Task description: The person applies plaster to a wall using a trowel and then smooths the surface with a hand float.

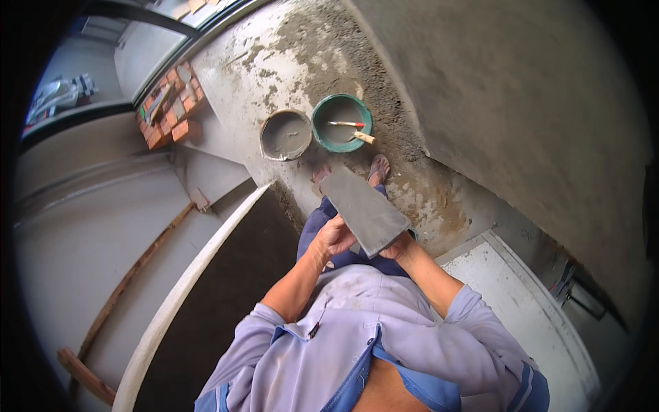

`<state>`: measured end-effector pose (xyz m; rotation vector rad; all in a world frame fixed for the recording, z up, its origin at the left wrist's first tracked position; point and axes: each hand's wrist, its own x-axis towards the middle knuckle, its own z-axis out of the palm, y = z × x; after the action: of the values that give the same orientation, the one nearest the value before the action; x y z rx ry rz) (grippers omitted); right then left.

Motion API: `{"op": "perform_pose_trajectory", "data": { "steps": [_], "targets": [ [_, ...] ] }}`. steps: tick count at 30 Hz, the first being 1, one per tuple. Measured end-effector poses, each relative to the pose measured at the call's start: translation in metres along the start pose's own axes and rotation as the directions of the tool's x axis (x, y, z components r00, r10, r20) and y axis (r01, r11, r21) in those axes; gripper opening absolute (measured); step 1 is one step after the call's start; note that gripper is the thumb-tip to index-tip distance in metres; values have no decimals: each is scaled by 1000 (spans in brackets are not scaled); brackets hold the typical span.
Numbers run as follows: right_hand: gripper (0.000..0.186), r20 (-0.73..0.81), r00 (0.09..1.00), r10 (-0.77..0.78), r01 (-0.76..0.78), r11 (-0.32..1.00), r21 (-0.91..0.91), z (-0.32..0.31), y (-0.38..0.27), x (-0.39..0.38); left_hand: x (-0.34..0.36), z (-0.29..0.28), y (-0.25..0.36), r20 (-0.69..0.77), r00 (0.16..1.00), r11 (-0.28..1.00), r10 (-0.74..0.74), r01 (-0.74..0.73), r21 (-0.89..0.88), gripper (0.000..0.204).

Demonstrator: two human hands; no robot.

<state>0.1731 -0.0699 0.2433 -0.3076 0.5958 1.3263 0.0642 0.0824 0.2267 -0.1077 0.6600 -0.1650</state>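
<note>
A flat grey rectangular board (pixel 367 213) is held slanting in front of my body, its far end above my feet. My right hand (pixel 397 246) is closed on the board from beneath its near right corner, and most of the fingers are hidden under it. Against its left edge, my left hand (pixel 334 237) is closed with bent fingers, gripping the board there. The underside of the board does not show. Beyond my feet stand a green bucket (pixel 316 127) and, touching or nearly touching it on the left, a grey-crusted bucket (pixel 263 141) of grey mix.
A red-handled brush (pixel 347 124) and a wooden-handled tool (pixel 364 137) lie across the green bucket. Red bricks (pixel 168 113) are stacked at far left by a window frame. A pale curved edge (pixel 185 288) rises close on my left; a grey wall (pixel 522 103) stands at right.
</note>
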Motion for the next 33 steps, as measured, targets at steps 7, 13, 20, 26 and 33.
{"op": "perform_pose_trajectory", "data": {
  "steps": [7, 13, 20, 26, 33],
  "targets": [
    [32, -445, 807, 387, -549, 219, -806, -92, -48, 107, 14, -86, 11, -278, 916, 951, 291, -308, -19, 40],
    [49, -104, 885, -454, -441, -745, -501, -218, -156, 293, 67, -210, 31, -470, 736, 873, 487, -418, 251, 24],
    [44, -270, 884, -381, -463, -793, -396, -289, -182, 362, 106, -222, 92, -451, 808, 695, 380, -571, -438, 32],
    [40, -411, 841, -351, -528, -696, -486, -211, -175, 287, 103, -225, 133, -269, 856, 542, 442, -494, -680, 44],
    [48, 100, 955, -281, -162, -770, -617, -104, -123, 165, 110, -231, 166, -235, 858, 471, 457, -458, -754, 35]
  ]
}}
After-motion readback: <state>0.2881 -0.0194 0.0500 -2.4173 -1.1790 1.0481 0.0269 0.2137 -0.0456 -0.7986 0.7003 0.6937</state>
